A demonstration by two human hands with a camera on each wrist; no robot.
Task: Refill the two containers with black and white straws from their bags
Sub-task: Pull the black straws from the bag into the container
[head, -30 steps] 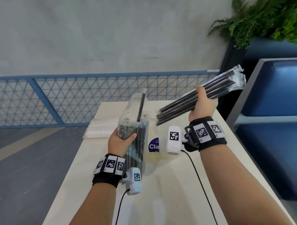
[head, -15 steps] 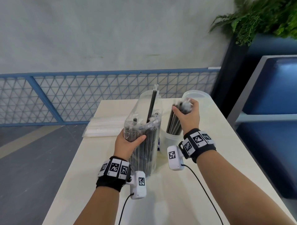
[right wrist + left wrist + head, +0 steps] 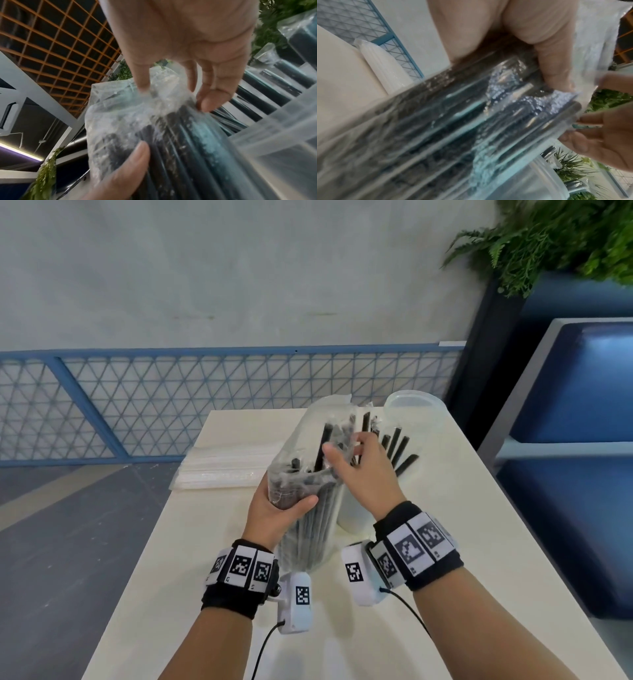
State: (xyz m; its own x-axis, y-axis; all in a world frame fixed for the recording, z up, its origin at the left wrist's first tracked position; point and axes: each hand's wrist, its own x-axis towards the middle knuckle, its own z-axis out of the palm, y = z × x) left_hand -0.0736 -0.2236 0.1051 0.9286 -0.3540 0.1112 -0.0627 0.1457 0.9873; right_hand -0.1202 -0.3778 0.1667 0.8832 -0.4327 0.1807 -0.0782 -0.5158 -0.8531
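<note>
Since half a second ago your right hand (image 3: 364, 474) has let go of the black straws (image 3: 400, 447) it was lowering into the near container (image 3: 354, 513) and come across to the open mouth of the bag of black straws (image 3: 308, 508). Those loose straws now stand fanned in the container, just past your right knuckles. Your right fingers (image 3: 212, 97) are spread and only loosely bent, their tips at the crinkled plastic rim of the bag; whether they have caught a straw yet cannot be told, as the plastic blurs it.

Your left hand (image 3: 274, 511) grips the bag around its middle, thumb (image 3: 130, 159) across the near face, fingers wrapped behind, holding it upright and tilted slightly toward the container. The bag's straw ends sit just under your right fingertips. Beyond the right fingers stands the second container (image 3: 414, 412), with nothing visible inside it. Well apart to the left of your left fingers, the bag of white straws (image 3: 219, 467) lies flat on the table (image 3: 479, 542).
</note>
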